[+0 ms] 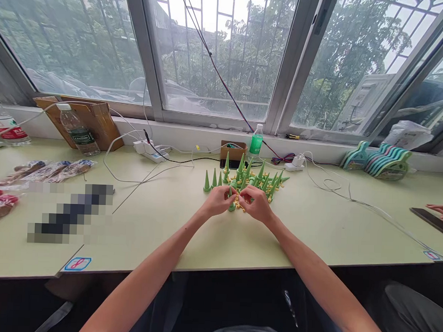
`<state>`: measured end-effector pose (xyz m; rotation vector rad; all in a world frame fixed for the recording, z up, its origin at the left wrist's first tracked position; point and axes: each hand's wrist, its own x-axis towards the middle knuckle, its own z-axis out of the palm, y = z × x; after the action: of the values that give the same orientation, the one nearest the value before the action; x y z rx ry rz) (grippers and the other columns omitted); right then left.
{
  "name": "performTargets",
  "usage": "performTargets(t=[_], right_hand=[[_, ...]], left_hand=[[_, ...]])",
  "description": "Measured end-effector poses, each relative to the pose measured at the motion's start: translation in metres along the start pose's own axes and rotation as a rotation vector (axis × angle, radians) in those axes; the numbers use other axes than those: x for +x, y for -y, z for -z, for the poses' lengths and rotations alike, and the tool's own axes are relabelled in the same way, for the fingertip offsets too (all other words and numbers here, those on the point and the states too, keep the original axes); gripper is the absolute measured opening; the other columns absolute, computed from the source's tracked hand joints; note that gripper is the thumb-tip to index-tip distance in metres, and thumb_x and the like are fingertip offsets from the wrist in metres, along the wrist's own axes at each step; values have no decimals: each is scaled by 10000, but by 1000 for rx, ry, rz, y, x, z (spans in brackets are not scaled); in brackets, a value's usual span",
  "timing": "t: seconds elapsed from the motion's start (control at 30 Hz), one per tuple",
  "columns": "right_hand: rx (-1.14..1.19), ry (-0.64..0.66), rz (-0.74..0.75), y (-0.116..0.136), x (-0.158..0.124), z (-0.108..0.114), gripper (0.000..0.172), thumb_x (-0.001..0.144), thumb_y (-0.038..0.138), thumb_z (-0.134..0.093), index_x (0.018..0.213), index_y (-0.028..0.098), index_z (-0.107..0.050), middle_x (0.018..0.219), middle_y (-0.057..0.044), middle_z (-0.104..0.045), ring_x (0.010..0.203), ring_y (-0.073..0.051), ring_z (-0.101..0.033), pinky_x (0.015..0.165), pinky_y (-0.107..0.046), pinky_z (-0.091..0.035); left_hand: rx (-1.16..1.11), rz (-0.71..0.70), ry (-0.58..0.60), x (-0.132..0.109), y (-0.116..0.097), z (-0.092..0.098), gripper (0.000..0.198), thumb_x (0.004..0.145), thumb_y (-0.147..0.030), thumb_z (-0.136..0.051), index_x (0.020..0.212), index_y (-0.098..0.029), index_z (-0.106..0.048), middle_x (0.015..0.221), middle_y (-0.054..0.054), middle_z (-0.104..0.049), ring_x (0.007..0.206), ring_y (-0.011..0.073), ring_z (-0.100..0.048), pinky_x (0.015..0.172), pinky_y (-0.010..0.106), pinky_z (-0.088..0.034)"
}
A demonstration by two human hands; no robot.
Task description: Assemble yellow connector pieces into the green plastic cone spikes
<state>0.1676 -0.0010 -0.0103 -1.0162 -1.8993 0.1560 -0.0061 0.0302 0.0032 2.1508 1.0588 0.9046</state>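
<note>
Both hands meet over the middle of the pale green table. My left hand (221,200) is closed round a green cone (231,205) that stands upright, its lower part showing below the fingers. My right hand (254,202) is pinched beside it, fingertips close to the left ones; what it holds is too small to name. Small yellow pieces (239,205) lie between and below the hands. Behind them stand several green cones (261,171) in a cluster, some with yellow parts around them. A short row of green cones (207,182) stands left of the cluster.
A small cardboard box (233,151) and a green-labelled bottle (256,140) stand behind the cones. White cables (346,194) cross the table (150,236). Wrapped items (57,171) and bottles are at left. Teal hangers (387,161) are at back right. Another person's hand (441,210) touches a dark device at far right.
</note>
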Motion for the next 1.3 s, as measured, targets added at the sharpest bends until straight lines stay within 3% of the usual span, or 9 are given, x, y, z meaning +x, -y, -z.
performTargets(t=[0.2,0.37,0.7,0.87,1.07,1.3], right_hand=[[61,12,-37,0,1,0,117,862,270,-575,800,176,-606,739,-23,-568,599,-123,-511,571,-255,-438],[100,32,-69,-2,2,0,141,870,307,-593,912,177,-629,790,-40,-585,681,-146,-557,606,-264,-484],[147,51,-110,-3,3,-3,170,903,326,-524,890,181,-613,881,-62,-581,733,-152,-571,579,-248,-478],[151,35,-194,-3,2,-3,173,910,346,-475,857,190,-531,784,-30,-587,672,-148,-571,575,-250,-463],[194,39,-249,1,1,0,146,905,343,-458,864,206,-489,645,14,-560,546,-137,-547,556,-254,-440],[168,4,-227,0,3,0,201,928,361,-428,960,194,-537,720,-12,-589,536,-132,-528,547,-251,-430]], left_hand=[[-112,41,-15,0,0,2,207,787,-316,-560,756,-144,-670,641,12,-623,545,101,-518,502,211,-398],[-242,130,-20,-1,-5,4,213,765,-341,-596,759,-134,-647,499,-30,-516,462,84,-461,459,204,-368],[-379,198,0,-3,-11,6,277,761,-418,-624,749,-143,-600,405,-69,-424,351,59,-365,381,194,-299],[-358,210,-7,-3,-11,6,348,752,-489,-633,723,-144,-609,377,-67,-410,334,62,-357,364,194,-290],[-316,193,36,-4,-10,8,372,745,-511,-643,717,-142,-607,420,-36,-496,346,71,-408,375,198,-320],[-336,198,123,-1,-8,10,249,781,-391,-604,804,-143,-594,513,-4,-581,454,113,-549,464,218,-448]])
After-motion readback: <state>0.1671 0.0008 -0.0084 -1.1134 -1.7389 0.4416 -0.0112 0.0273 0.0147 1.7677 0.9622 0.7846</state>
